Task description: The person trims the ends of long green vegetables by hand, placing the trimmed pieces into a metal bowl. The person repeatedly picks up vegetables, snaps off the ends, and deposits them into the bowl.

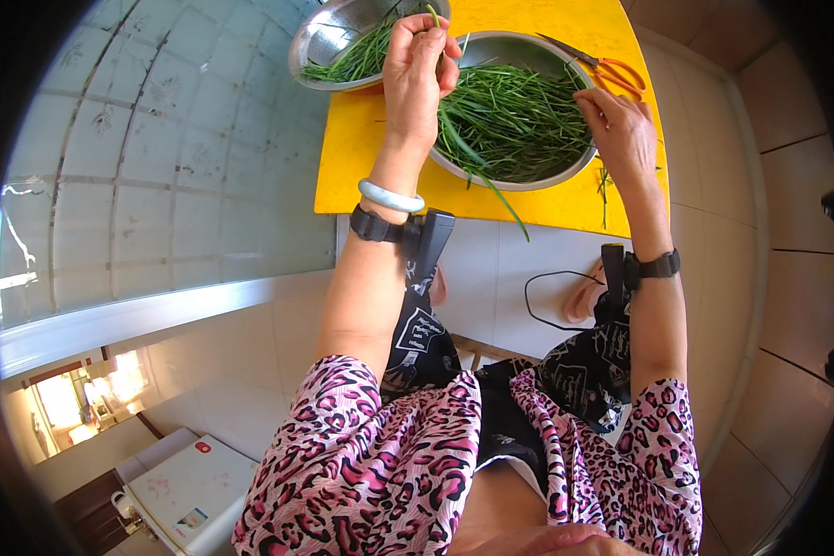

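Observation:
My left hand is closed on a few Chinese chives, whose light tip pokes up above the fingers. Long green leaves trail below this hand across the near rim of a metal bowl. Inside the bowl lies a thick heap of chives. My right hand is at the bowl's right rim with its fingertips drawn together; whether they pinch a leaf is too small to tell. Beyond my left hand, a perforated metal colander holds more chives.
Scissors with orange handles lie on the yellow table, right of the bowl. Some chive scraps sit near the right edge. A frosted glass panel stands at left. A black cable loops below the table edge.

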Tool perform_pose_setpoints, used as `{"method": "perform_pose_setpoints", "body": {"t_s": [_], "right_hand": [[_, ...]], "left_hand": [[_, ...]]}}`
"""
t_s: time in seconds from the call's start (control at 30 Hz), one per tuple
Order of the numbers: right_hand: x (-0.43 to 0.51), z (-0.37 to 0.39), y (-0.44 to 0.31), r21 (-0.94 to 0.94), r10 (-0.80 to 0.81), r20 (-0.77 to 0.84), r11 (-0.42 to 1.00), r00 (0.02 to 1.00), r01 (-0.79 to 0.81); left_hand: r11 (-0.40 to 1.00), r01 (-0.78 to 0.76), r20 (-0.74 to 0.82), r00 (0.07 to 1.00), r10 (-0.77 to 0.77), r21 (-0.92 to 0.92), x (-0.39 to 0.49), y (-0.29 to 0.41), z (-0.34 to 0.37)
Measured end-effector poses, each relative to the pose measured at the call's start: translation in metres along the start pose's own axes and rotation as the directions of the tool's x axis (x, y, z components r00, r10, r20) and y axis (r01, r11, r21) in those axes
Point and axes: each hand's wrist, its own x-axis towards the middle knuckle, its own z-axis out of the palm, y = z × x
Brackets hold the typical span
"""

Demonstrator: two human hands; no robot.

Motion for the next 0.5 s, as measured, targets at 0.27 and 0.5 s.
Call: {"method": "perform_pose_setpoints", "body": {"t_s": [0.27,0.5], "right_hand": [[0.002,0.027,-0.035,0.167,-0.109,0.081,0.981,0.991,0.094],[0.013,0.056,-0.062,0.379,0.026,0.062,0.924,0.998,-0.048]], "left_hand": [[0.999,-0.006,-0.088,0.996,0.01,0.05,0.0,0.007,-0.004],[0.99,0.086,-0.053,0.995,-0.081,0.114,-0.003,0.008,0.015]]}}
